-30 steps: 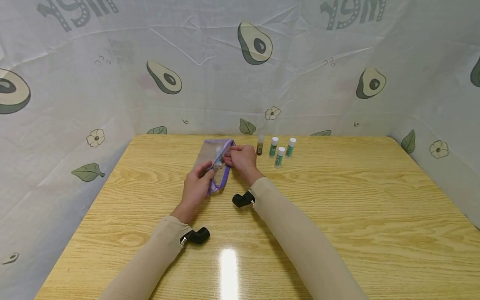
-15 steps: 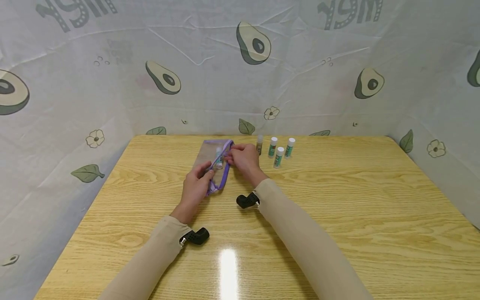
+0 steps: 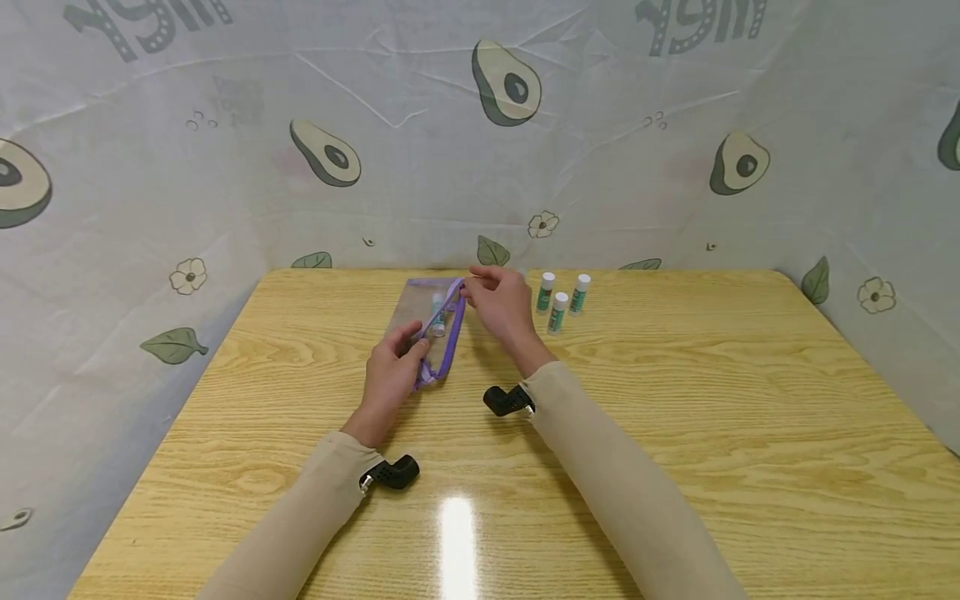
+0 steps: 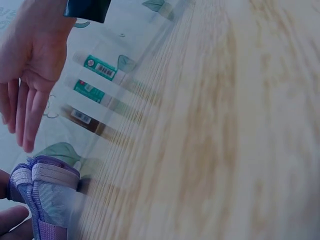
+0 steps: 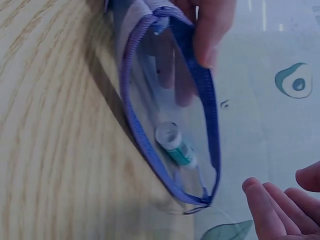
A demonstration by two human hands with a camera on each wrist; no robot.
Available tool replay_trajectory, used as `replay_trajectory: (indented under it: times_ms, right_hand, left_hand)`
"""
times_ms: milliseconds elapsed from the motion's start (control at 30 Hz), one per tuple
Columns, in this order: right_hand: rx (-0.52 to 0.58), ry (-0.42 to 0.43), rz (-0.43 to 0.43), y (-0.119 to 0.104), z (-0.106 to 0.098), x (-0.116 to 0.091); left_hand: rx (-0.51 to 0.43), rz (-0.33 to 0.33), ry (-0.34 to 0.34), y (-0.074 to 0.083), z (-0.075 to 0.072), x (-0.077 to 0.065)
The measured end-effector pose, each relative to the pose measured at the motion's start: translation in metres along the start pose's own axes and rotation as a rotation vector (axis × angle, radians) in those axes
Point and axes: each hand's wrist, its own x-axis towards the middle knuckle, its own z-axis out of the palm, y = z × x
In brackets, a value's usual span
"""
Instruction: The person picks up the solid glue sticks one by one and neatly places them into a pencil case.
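Note:
My left hand [image 3: 392, 367] pinches the near edge of a see-through zip pouch [image 3: 405, 308] with purple trim. In the right wrist view the pouch's zipped mouth [image 5: 212, 112] gapes open, and a small tube with a green label [image 5: 177, 150] lies inside. My right hand [image 3: 504, 304] is beside the pouch's far corner with its fingers loosely extended. The right wrist view shows those fingers [image 5: 267, 207] apart from the pouch and holding nothing. A brown tube [image 4: 82, 119], mostly hidden behind my right hand in the head view, stands nearby.
Several tubes stand to the right of my right hand: white-capped ones with green labels [image 3: 557, 313] at the back of the wooden table [image 3: 712, 400]. A patterned cloth [image 3: 420, 192] hangs behind the table. Black wrist cameras [image 3: 393, 472] jut from both sleeves.
My right hand has drawn away from the pouch's mouth, slightly up and to the right, now covering most of the brown tube. My left hand stays at the pouch's edge.

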Motion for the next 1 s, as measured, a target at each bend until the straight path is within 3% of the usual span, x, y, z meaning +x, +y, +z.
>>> replay_trajectory:
  times_ms: [267, 567, 1000]
  right_hand:
    - [0.007, -0.01, -0.072, -0.011, -0.014, -0.004]
    - [-0.083, 0.034, -0.141, -0.019, -0.028, -0.005]
    - [-0.077, 0.031, -0.16, -0.024, -0.048, -0.003]
  left_hand:
    - [0.02, 0.014, 0.009, 0.001, 0.001, -0.002]
    - [0.031, 0.026, -0.006, 0.0, 0.001, -0.002]
    - [0.063, 0.058, -0.02, -0.001, -0.001, -0.004]
